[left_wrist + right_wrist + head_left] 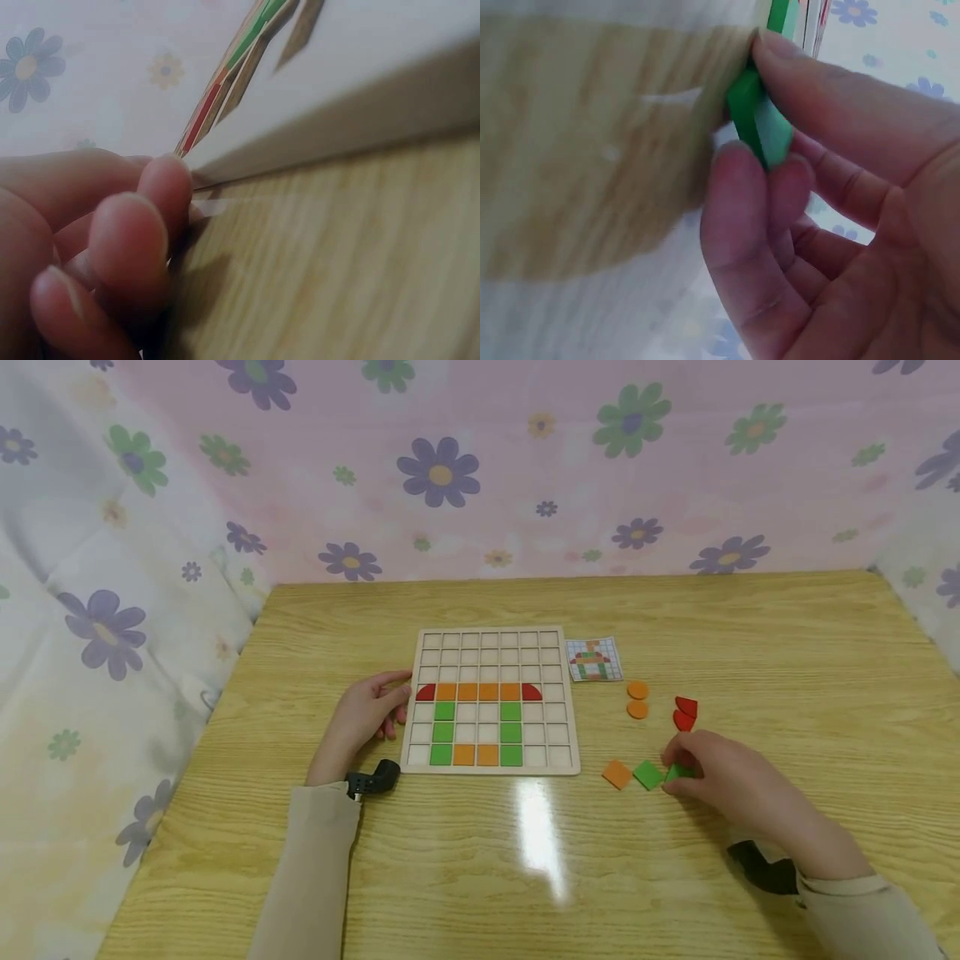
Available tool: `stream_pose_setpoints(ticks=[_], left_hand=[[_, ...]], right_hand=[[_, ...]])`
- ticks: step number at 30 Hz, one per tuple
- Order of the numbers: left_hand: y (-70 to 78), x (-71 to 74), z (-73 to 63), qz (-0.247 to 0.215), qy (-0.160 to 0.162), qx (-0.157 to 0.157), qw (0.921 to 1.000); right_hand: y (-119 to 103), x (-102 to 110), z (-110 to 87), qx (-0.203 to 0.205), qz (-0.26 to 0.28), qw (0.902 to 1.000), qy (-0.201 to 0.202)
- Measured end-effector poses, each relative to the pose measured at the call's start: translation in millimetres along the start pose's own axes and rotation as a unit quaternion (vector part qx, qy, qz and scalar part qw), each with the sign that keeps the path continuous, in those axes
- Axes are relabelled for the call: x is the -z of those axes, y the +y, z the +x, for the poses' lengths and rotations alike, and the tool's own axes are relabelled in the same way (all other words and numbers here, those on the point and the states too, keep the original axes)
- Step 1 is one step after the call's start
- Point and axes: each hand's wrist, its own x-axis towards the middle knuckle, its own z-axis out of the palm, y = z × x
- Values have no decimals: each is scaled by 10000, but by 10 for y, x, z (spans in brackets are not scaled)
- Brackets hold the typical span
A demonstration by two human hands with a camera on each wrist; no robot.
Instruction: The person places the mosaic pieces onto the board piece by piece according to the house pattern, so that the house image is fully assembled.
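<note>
My right hand (738, 785) pinches a green square tile (678, 772) at the right of the table. In the right wrist view the thumb and fingertips hold this green tile (771, 129) on edge. Beside it lie another green square (647, 775) and an orange square (617, 774). My left hand (363, 714) rests at the left edge of a wooden grid board (491, 631), its fingertips against the side. On the board sit a row of orange squares (477, 692) with a red quarter-round at each end, two green columns (443, 732) below, and two orange squares at the bottom.
A small printed pattern card (594, 659) lies at the board's upper right corner. Two orange discs (637, 700) and two red quarter-rounds (684, 714) lie right of the board. Flowered cloth (525, 468) hangs behind the wooden table (465, 860).
</note>
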Motion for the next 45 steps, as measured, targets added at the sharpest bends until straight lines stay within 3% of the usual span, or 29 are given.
stream_pose_setpoints(ticks=[8, 12, 24, 32, 45], left_hand=[[-6, -13, -6, -36, 47, -69, 10000], [-18, -9, -11, -66, 62, -130, 9999], [-34, -7, 19, -75, -6, 11, 10000], [-35, -2, 27, -24, -16, 4, 10000], [-25, 5, 19, -58, -51, 1, 10000]], right_hand=[[21, 78, 68, 67, -124, 9999, -96], [-24, 104, 101, -6, -70, 10000, 65], [-365, 90, 381, 252, -31, 9992, 295], [-521, 31, 575, 293, 347, 9990, 43], [-794, 5, 840, 341, 535, 9980, 43]])
